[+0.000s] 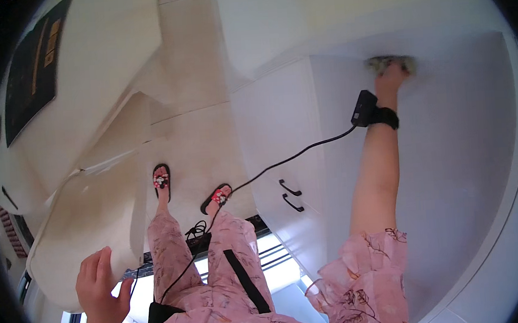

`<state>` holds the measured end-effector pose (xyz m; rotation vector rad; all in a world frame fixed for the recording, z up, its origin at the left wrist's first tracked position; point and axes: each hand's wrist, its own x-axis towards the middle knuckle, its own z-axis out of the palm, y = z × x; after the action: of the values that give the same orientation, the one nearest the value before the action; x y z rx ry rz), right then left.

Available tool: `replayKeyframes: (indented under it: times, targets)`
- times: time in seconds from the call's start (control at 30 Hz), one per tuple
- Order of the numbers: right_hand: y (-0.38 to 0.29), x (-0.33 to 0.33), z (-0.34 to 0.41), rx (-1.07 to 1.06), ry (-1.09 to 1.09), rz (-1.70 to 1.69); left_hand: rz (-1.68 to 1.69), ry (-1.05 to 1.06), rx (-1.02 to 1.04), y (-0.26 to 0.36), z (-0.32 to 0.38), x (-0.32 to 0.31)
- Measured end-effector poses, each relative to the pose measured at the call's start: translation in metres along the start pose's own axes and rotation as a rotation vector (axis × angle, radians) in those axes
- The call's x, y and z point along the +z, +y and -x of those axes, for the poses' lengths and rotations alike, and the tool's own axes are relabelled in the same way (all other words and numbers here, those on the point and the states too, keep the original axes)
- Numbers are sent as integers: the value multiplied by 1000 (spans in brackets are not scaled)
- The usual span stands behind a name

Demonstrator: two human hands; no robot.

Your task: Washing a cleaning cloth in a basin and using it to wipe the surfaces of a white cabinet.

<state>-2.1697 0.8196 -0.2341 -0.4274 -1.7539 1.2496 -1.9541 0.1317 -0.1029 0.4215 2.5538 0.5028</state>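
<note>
My right hand [391,75] reaches far forward and grips a greenish, crumpled cloth [407,64], pressed on the white surface [447,148] at the upper right; both are a little blurred. A black strap with a small black device [364,108] sits on that wrist, and a black cable [295,157] runs from it down to my waist. At the lower left my left hand [101,285] is raised, its thumb apart from the fingers, holding nothing. Beside it lies the rounded end of a cream padded piece of furniture [92,222].
White cabinet doors with two black handles [292,203] stand right of my feet. Below lies a tiled floor [189,135], where I stand in black slippers. A dark panel [34,69] is at the upper left. The black cable crosses beside my right leg.
</note>
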Motion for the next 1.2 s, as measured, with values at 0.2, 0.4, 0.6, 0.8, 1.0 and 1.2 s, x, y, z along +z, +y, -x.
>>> replayKeyframes:
  times: [0.2, 0.4, 0.6, 0.8, 1.0, 1.2]
  targets:
    - [-25, -1, 58, -87, -838, 969, -36, 7, 2, 7, 3, 3]
    - [-75, 85, 167, 652, -14, -284, -53, 52, 35, 5, 7, 10]
    - [-90, 16, 147, 856, -265, -406, -45, 111, 74, 3, 8, 9]
    - [-64, -106, 115, 437, -621, 659, -93, 87, -22, 5, 20, -6]
    - [-13, -101, 123, -118, -601, 1435, -56, 29, -19, -4, 6, 6]
    - [11, -28, 40, -27, -666, 1207, -29, 32, -5, -5, 5, 3]
